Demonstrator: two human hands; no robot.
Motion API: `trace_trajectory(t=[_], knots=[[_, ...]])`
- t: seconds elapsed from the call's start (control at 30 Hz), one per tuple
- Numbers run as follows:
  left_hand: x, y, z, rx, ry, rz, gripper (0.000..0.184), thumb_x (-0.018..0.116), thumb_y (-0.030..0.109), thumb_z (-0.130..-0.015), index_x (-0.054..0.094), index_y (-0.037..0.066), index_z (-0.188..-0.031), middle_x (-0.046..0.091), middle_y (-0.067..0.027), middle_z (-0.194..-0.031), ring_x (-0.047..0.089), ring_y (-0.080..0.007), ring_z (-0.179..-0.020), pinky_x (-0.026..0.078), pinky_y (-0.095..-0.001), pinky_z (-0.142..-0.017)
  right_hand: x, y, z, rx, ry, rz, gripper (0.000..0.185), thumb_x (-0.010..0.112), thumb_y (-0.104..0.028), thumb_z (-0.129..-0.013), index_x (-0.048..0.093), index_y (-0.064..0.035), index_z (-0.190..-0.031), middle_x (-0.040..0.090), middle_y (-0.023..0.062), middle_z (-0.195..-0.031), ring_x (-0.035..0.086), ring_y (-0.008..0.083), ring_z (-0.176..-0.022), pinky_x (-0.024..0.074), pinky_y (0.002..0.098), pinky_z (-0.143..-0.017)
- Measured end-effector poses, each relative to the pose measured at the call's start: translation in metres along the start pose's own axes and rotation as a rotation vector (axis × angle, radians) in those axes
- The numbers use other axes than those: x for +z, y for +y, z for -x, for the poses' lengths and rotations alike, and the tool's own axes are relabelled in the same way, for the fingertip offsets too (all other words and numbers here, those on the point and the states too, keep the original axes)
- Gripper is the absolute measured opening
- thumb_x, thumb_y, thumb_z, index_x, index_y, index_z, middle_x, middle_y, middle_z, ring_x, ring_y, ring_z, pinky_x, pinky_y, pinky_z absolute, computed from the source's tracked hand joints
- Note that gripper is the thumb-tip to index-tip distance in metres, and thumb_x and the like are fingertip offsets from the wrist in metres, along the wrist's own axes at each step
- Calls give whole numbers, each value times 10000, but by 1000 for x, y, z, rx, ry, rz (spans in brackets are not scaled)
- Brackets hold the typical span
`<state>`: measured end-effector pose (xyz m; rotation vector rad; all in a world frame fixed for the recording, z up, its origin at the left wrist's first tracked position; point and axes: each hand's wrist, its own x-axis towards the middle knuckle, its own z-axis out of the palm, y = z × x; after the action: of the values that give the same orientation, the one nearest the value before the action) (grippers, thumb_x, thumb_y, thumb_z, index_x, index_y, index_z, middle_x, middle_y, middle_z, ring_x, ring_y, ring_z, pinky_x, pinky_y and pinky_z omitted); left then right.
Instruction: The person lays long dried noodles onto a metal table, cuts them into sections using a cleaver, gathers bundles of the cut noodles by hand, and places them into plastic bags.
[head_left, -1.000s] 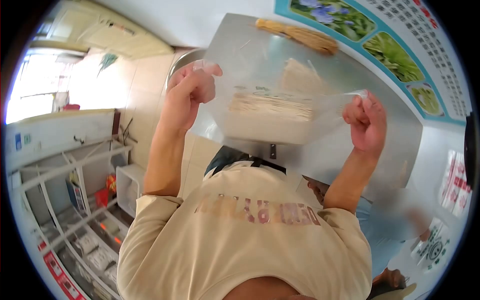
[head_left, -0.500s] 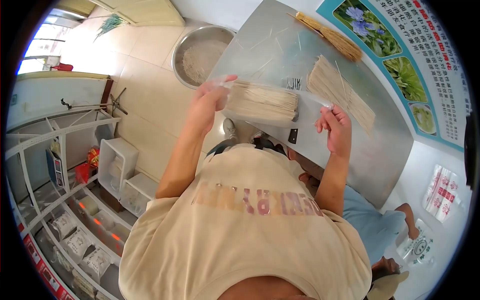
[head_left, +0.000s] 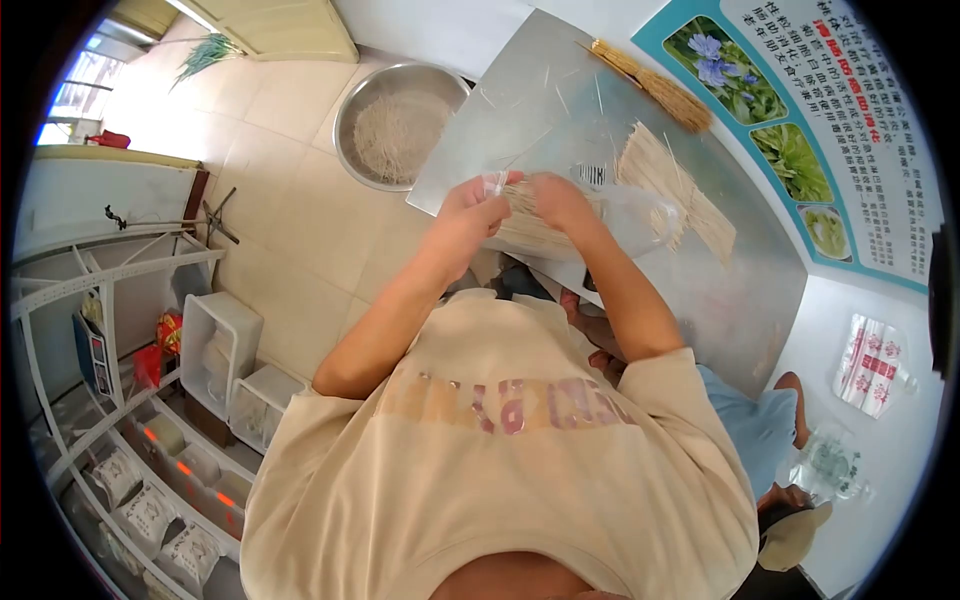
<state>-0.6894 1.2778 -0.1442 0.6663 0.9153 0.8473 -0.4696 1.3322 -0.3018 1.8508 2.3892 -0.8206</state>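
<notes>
A clear plastic bag (head_left: pixel 640 205) of thin dried noodles (head_left: pixel 530 238) lies along the near edge of the metal table. My left hand (head_left: pixel 468 222) is closed on the bag's left end, where gathered plastic sticks up past the fingers. Close beside it, my right hand (head_left: pixel 560 203) reaches over the noodles, its curled fingers at the same end of the bag; its fingertips are partly hidden. The bag's right end spreads loose over the tabletop. Beyond it a pile of loose dried noodles (head_left: pixel 675 190) lies on the table.
The metal table (head_left: pixel 700 310) carries a straw whisk broom (head_left: pixel 655 85) and scattered noodle bits. On the floor, a metal basin (head_left: pixel 400 120) holds more noodles. Shelving with white bins (head_left: pixel 220 345) stands left. Another person in blue (head_left: pixel 745 425) is close on my right, below the table edge.
My right hand has let go of the bag's right end and moved left, next to my left hand. The bag's right end now lies loose on the table.
</notes>
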Motion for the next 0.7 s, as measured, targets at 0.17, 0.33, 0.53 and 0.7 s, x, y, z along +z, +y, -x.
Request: trace_trajectory(t=[0.17,0.33,0.53,0.7], knots=[[7,-1,3,6,34,6,467,530,31,-870,560,-50,-1329,394,87,-689,319,-43,-597,239,-223,-551,4,24,-12,53,111,108,206,521,-139,-907,690,-30,-953,692,215,-1012,668,396,-954,538,481,-834],[14,-6,-3,10,29,-40,493,534,38,-866,541,-57,-1351,409,94,-714,323,-42,-605,242,-220,-558,5,31,-22,79,204,78,218,545,-180,-918,694,-21,-920,696,227,-936,680,410,-885,537,488,-824],[17,-7,-5,-2,57,30,511,572,39,-843,548,-45,-1346,473,72,-764,365,-41,-642,266,-213,-575,22,44,-39,130,263,61,219,626,-294,-903,700,-90,-934,701,186,-954,672,397,-888,527,492,-781],[20,-10,-8,8,57,33,525,560,44,-846,522,-61,-1360,454,73,-732,349,-43,-610,256,-218,-561,21,51,-37,78,219,3,158,617,-248,-888,690,-109,-908,700,169,-940,667,388,-894,522,479,-781]])
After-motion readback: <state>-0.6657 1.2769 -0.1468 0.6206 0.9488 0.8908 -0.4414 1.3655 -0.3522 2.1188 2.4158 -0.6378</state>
